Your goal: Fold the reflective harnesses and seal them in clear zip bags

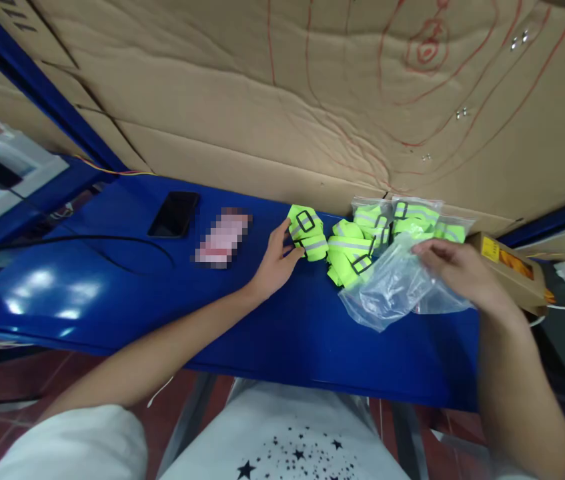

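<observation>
My left hand [280, 259] has its thumb and fingers closed on the left side of a folded neon-yellow reflective belt [316, 245] with a black buckle, which rests on the blue table. My right hand [455, 265] pinches a clear plastic bag [387, 287] by its upper edge, and the bag hangs slack across the tabletop. Between my hands lies a loose pile of more reflective belt [345, 245], its lower right edge meeting the plastic. Behind the bag, against the cardboard, are several bagged belts [419, 215].
A dark phone [174, 215] and a blurred-out pink item [223, 240] lie to the left on the blue table [282, 333]. A brown box [507, 267] stands at the right end. Tall cardboard [222, 100] rises along the back. A black cable [72, 237] crosses from the left.
</observation>
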### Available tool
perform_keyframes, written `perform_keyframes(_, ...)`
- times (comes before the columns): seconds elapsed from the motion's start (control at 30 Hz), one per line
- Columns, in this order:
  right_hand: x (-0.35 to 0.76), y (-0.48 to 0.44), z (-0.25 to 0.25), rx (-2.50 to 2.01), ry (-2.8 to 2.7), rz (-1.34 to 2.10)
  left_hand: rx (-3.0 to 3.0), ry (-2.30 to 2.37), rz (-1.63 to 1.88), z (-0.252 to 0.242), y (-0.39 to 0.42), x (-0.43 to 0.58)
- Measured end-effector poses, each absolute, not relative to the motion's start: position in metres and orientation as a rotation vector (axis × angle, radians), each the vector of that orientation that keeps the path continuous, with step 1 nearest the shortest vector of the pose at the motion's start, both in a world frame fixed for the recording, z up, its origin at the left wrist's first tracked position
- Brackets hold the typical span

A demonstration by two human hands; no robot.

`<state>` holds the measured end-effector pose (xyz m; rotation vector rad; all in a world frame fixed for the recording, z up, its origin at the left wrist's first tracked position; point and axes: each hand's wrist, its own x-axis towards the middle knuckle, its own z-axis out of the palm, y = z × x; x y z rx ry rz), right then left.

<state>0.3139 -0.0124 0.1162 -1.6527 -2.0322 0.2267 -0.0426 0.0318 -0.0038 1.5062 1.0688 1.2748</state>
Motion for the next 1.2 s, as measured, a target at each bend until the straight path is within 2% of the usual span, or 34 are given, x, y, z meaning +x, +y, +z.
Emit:
perform_keyframes(0.13, 0.33, -0.02, 0.083, -1.769, -1.911, -0.086, 1.86, 1.166, 1.128, 0.0, 0.039, -0.051)
perform_keyframes(0.27, 0.32, -0.005, 0.095, -1.702, -1.933, -0.367, 2.005, 1.146, 0.937, 0.005, 0.037, -0.05)
perform_keyframes(0.37, 0.294, 0.023, 0.107, -1.631, -2.186, -0.316, 2.052, 1.123, 0.953, 0.005, 0.036, -0.048)
perform_keyframes(0.47, 0.267, 0.061, 0.105, -1.859, -2.343, -0.262, 2.076, 1.144, 0.999, 0.005, 0.036, -0.047)
perform_keyframes(0.7, 0.254, 0.105, 0.099, -2.008, -2.317, -0.167, 2.259, 1.096, 1.156, 0.021, 0.007, -0.041)
perform_keyframes(0.83, 0.256, 0.076, 0.127, -1.656, -2.1, -0.337, 2.454, 0.937, 1.178, 0.037, -0.015, -0.038)
perform_keyframes(1.0, 0.231, 0.007, 0.145, -1.086, -2.265, -0.597, 1.88, 0.767, 1.397, 0.051, -0.011, -0.041)
perform_keyframes(1.07, 0.216, -0.018, 0.135, -0.985, -2.357, -0.526, 1.705, 0.712, 1.418, 0.052, -0.008, -0.042)
perform_keyframes(1.2, 0.197, -0.05, 0.099, -0.936, -2.451, -0.232, 1.667, 0.686, 1.183, 0.047, -0.016, -0.038)
